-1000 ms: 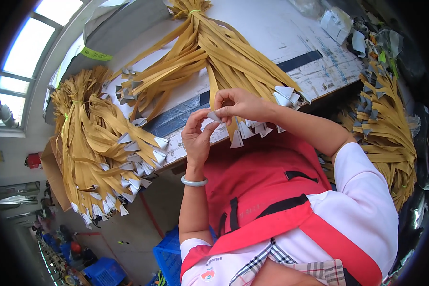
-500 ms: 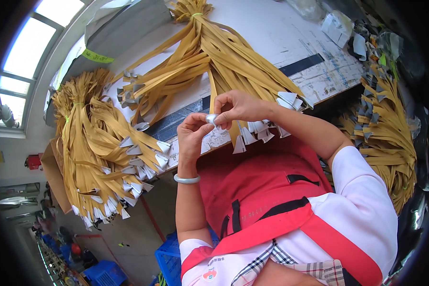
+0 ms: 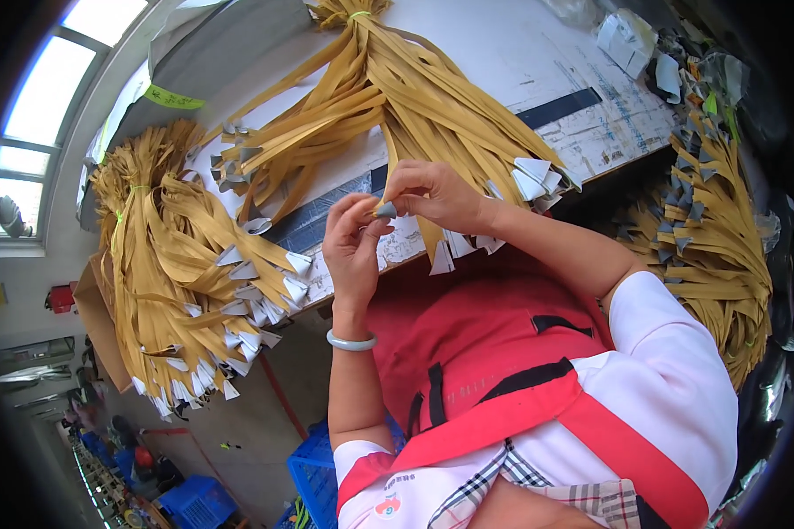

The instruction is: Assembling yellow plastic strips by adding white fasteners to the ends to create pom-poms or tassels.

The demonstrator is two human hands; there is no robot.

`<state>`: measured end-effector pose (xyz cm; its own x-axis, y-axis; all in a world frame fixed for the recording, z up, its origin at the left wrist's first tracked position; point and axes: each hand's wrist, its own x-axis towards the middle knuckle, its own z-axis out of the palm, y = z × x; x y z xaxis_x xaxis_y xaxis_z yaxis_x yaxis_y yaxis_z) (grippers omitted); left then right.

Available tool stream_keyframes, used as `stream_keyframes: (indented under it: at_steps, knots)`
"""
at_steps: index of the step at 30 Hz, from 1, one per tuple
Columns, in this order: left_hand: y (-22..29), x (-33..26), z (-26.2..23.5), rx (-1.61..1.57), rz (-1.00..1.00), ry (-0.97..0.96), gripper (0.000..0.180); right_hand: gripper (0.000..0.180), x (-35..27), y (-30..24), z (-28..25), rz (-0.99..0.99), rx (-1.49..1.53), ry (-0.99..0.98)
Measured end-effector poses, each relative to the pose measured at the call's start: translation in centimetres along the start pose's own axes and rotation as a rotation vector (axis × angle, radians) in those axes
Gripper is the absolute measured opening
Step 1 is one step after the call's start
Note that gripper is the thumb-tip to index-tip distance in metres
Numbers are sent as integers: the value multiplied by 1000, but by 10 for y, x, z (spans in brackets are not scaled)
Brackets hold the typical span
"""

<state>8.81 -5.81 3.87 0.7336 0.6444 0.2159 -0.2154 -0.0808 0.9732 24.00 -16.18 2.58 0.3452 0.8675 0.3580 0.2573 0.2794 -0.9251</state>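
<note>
Between my hands is the end of a yellow-brown strap, its small grey pointed tip (image 3: 385, 210) turned up at the table's front edge. My right hand (image 3: 445, 198) comes from the right and pinches the strap end beside the tip. Curled fingers of my left hand (image 3: 353, 251) hold the same end from the left, its thumb slightly apart. Behind them a tied bundle of yellow-brown straps (image 3: 441, 106) fans over the table, some tips white and some grey. Fingers hide much of the held strap.
At the left, a second strap bundle (image 3: 163, 229) with white tips hangs over a cardboard box (image 3: 101, 317). Another grey-tipped bundle (image 3: 723, 273) hangs at the right. Plastic bags (image 3: 626, 44) lie at the table's far right. A blue crate (image 3: 313, 476) stands below.
The silvery-white piece between my fingers has given way to a grey tip facing up. My left hand has risen slightly and its thumb has loosened; my right hand has shifted a little.
</note>
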Motion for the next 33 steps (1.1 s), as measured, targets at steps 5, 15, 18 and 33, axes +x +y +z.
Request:
stream_keyframes:
  at_steps: [5,15,18,33]
  knots:
    - [-16,-6,-15,32,26,-52,8,17,-5,-19,-2,408,142,64]
    - [-9,11,-38,40,100,384,4,20,7,-25,1,297,133,69]
    - [-8,4,-72,105,80,544,4,17,-12,-28,-6,100,-488,-237]
    - [-16,-50,-11,-258,-69,-161,25,12,-22,-41,-3,450,250,-327]
